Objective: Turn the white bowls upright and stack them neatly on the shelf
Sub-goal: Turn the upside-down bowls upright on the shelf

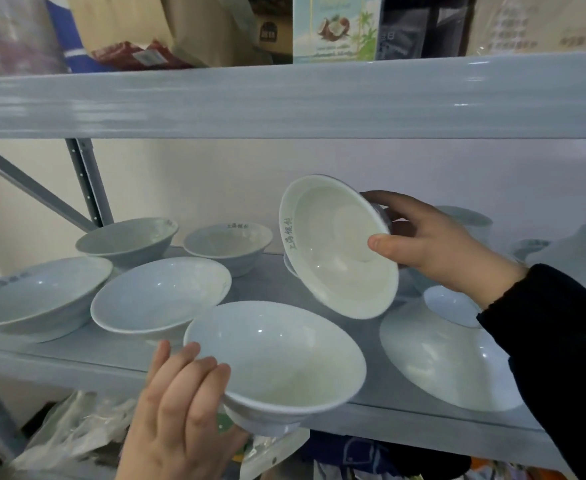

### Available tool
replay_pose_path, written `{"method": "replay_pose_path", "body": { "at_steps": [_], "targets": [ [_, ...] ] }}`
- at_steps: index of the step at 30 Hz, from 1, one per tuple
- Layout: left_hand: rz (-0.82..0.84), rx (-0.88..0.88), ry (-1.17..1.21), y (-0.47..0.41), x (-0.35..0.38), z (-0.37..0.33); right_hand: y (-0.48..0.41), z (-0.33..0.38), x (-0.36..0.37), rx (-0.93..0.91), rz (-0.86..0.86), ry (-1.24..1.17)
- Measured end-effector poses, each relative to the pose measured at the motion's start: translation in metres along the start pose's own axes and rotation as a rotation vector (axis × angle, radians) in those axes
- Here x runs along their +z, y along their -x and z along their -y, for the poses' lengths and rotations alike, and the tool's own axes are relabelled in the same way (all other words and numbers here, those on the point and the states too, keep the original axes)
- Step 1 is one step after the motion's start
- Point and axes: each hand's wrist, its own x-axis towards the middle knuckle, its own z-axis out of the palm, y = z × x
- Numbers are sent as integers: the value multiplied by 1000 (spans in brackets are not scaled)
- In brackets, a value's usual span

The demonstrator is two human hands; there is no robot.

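My right hand (433, 244) grips a white bowl (333, 251) by its foot and rim, tilted on its side above the grey shelf (118, 348) with its inside facing me. My left hand (180, 407) holds an upright white bowl (277, 362) at the shelf's front edge, fingers along its left outer wall. Several upright white bowls stand to the left: a wide one (32, 299), one (160, 296) beside it, and two at the back (128, 237) (229, 242). An upside-down bowl (447, 355) lies at the right, under my right forearm.
More upturned bowls (568, 254) sit blurred at the far right back. The shelf board above (284, 98) hangs low over the bowls and carries boxes and bags. A metal upright (89, 181) stands at the back left. Plastic bags (77, 434) lie below the shelf.
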Motion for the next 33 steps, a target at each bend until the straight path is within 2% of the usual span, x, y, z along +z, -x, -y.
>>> {"method": "replay_pose_path", "body": {
  "at_steps": [4, 16, 21, 33],
  "targets": [
    [-1, -35, 32, 2, 14, -13, -7, -3, 2, 29, -42, -29],
    [202, 8, 151, -6, 23, -10, -18, -10, -43, 82, -239, -380],
    [241, -2, 118, -6, 26, -9, -16, -10, -53, 202, -404, -539],
    [324, -62, 78, -16, 33, -5, -7, -19, -64, 271, -480, -776]
  ]
}}
